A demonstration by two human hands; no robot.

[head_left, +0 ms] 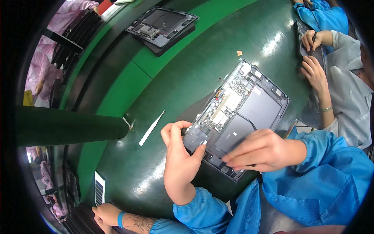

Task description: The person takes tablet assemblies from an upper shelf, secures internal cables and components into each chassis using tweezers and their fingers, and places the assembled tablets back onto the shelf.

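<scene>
An opened tablet (233,105) lies tilted before me, its circuit board (225,107) and large grey battery (259,103) showing. My left hand (180,162) grips its left corner, thumb on the inner side and fingers round the outer edge. Over the near edge hovers or rests my right hand (261,151), fingertips pressed together by the dark lower strip. Whatever those fingers hold, if anything, is too small to make out. A thin black strip (246,118) runs from the board toward the right hand; its end is hidden there. White tweezers (152,128) lie left of the tablet.
Another opened tablet (163,25) sits on a dark panel at the far left. A green post (74,124) juts in from the left. A small orange scrap (239,53) is on the green table (187,74). Co-workers' hands (316,70) are at the right; another person's hand (107,214) is lower left.
</scene>
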